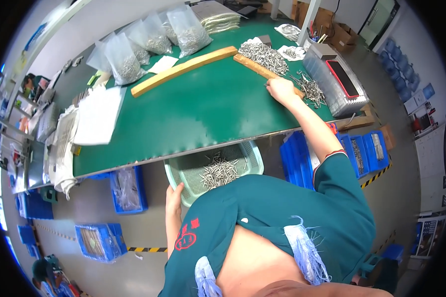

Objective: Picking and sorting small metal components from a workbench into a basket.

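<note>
My left hand (174, 194) grips the left rim of a pale green mesh basket (171, 171). The basket sits against my body below the table's front edge and holds a heap of small metal pins (219, 172). Over the right part of the green tabletop, my right hand (281, 90) is closed at the near end of a short wooden bar (255, 66). What its fingers hold, if anything, is hidden. Behind that bar lies a large pile of metal pins (265, 57), and a smaller pile of longer screw-like pieces (310, 90) lies right of my hand.
A longer wooden bar (186, 71) crosses the green table (183, 119). Clear bags of metal parts (189, 32) stand along the back. White sheets (99, 116) lie at left. A clear plastic box (327, 81) carries a red-framed phone (343, 78). Blue bins (297, 158) stand below right.
</note>
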A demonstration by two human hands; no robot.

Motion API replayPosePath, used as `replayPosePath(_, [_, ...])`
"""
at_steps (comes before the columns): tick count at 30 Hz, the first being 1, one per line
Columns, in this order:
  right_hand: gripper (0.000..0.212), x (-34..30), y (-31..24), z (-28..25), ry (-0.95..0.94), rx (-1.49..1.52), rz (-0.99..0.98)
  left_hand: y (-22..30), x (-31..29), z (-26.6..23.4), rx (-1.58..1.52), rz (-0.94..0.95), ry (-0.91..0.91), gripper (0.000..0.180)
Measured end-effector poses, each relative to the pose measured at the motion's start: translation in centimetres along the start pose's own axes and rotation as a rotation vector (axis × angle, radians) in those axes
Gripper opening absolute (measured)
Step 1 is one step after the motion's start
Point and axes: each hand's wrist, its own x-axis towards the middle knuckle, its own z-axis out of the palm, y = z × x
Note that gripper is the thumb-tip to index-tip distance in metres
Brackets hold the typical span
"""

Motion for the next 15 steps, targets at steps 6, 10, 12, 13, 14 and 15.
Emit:
replayPosePath(6, [0.026, 3.4, 2.5, -6.2, -0.007, 0.268, -0.014, 1.7, -1.1, 0.7, 0.08, -0.078, 0.069, 0.04])
replayPosePath(10, [0.029, 6.7, 9.8, -12.7, 0.296, 0.441, 0.266, 1.2, -0.1, 0.3, 0.07, -0.064, 0.006, 0.04])
replayPosePath(12, [0.031, 8.3, 14.9, -13.1, 0.533, 0.389, 0.362, 3.2, -0.8, 1.7, 0.166, -0.13, 0.09, 0.04])
replayPosePath(13, [0.031, 8.9, 15.7, -13.9, 0.55, 0.359, 0.433, 2.2, -0.5, 1.1, 0.167, -0.112, 0.111, 0.039])
replayPosePath(14, [0.031, 9.5, 17.3, -14.1, 0.584, 0.277, 0.495, 1.0, 0.1, 0.3, 0.17, -0.11, 0.106, 0.039])
replayPosePath(15, [0.028, 9.9, 18.3, -14.2, 0.589, 0.208, 0.509, -0.1, 0.8, -0.4, 0.18, -0.117, 0.097, 0.038])
